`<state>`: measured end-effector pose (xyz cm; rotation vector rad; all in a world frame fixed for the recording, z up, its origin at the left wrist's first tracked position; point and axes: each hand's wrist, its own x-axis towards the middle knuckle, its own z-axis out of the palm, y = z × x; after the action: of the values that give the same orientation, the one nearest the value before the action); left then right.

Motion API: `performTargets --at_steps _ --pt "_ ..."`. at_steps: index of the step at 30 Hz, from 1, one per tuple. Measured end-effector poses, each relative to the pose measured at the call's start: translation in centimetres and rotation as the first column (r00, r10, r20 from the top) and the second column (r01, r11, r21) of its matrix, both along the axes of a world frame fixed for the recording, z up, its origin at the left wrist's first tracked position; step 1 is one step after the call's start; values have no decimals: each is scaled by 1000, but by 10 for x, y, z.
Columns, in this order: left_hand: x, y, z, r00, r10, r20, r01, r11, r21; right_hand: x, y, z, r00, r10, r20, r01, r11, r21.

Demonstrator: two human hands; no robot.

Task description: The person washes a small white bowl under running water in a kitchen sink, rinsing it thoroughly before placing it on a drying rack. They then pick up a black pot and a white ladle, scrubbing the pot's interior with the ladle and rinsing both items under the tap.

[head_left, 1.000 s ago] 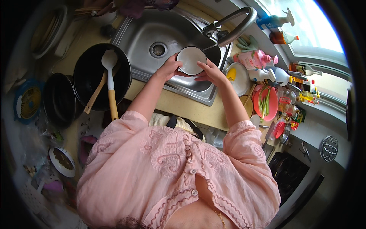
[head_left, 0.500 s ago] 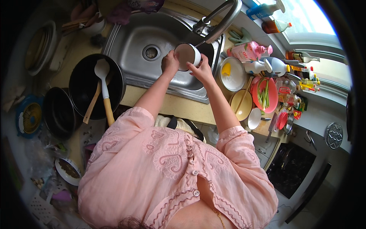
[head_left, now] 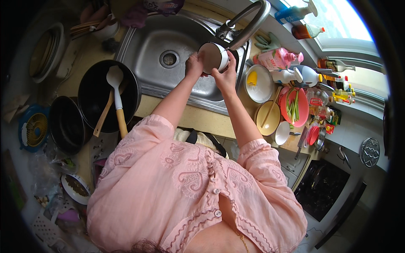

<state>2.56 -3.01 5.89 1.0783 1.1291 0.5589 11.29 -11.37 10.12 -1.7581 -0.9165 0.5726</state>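
Note:
Over the right side of the steel sink (head_left: 149, 46), a white bowl with a dark rim (head_left: 211, 58) is tilted on its side below the curved faucet (head_left: 253, 23). My left hand (head_left: 194, 66) grips its left edge, the fingers curled round it. On the other side my right hand (head_left: 225, 75) holds the outer wall, thumb at the near edge. Part of the fingers is hidden behind the bowl. The sink drain (head_left: 169, 59) lies to the left of my left hand.
At left stand a large black pan (head_left: 90, 90) with a white-headed spoon (head_left: 114, 76) and a black pot (head_left: 65, 122). To the right are a white plate (head_left: 258, 90) with a yellow piece, a yellow bowl (head_left: 266, 120), a pink basin (head_left: 301, 116) with green stalks, and several bottles.
The bowl has turned slightly in my hands and shifted a little. My right fingers have moved further round its outer wall. The whole view has shifted slightly.

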Motion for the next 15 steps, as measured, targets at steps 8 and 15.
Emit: performTargets --at_steps 8,15 --pt "21 -17 -28 967 64 246 -50 997 -64 2 1 -4 979 -82 185 67 994 87" --pt "35 -34 3 799 188 572 -73 973 -218 0 12 -1 963 -187 193 164 978 130"
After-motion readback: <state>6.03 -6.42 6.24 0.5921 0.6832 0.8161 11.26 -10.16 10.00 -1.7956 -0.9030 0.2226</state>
